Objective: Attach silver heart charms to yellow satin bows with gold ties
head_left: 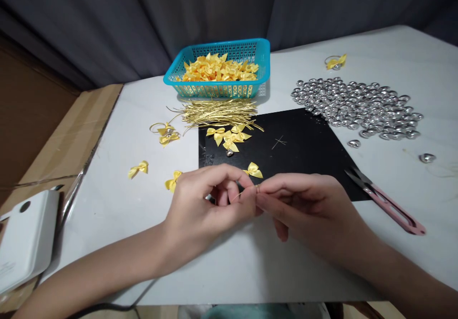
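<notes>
Both hands meet fingertip to fingertip over the near edge of a black mat (307,161). My left hand (211,197) is closed in a pinch on a thin gold wire (236,196). The thumb and forefinger of my right hand (307,199) pinch the same wire where the fingertips meet. Something dark and shiny shows between the curled left fingers, too hidden to name. Just beyond the hands lie yellow ribbon bows (232,136), one silver heart bead (229,153) and another bow (254,170).
A blue basket (216,83) of yellow bows stands behind a bundle of gold wires (218,112). Silver heart beads (358,104) are heaped at right, above pink-handled snips (397,210). Finished-looking wire loops with bows (166,135) lie left. A white device (28,238) sits on cardboard.
</notes>
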A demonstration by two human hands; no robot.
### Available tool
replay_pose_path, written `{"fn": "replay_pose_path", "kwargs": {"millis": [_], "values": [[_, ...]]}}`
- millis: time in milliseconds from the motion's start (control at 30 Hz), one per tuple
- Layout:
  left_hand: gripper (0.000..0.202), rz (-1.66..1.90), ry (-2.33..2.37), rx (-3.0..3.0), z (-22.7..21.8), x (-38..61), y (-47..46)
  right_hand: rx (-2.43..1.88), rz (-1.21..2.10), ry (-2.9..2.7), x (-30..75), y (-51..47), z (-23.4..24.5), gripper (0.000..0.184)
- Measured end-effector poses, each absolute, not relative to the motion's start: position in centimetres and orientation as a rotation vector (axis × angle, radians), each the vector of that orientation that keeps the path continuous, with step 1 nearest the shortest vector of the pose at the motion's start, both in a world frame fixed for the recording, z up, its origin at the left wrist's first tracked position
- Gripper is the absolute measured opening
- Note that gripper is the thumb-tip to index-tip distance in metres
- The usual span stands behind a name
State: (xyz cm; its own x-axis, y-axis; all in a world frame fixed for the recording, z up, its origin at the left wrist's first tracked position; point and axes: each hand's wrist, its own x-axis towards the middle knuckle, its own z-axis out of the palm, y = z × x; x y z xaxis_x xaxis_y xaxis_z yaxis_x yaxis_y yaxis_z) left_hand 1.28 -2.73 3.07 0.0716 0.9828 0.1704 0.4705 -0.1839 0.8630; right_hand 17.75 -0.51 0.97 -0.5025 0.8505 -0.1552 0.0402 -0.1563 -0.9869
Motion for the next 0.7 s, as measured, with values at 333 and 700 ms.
{"fn": "replay_pose_path", "kwargs": {"millis": [333, 700], "values": [[0.011, 0.907, 1.462, 1.411, 2.98, 1.2, -2.6, -1.031, 1.728, -1.498, 17.89, -0.74, 0.91, 0.007], [0.006, 0.908, 1.404, 1.346, 3.06, 1.21, -2.55, -1.066, 1.701, -1.537, 17.75, -0.78, 1.2, 0.014]]}}
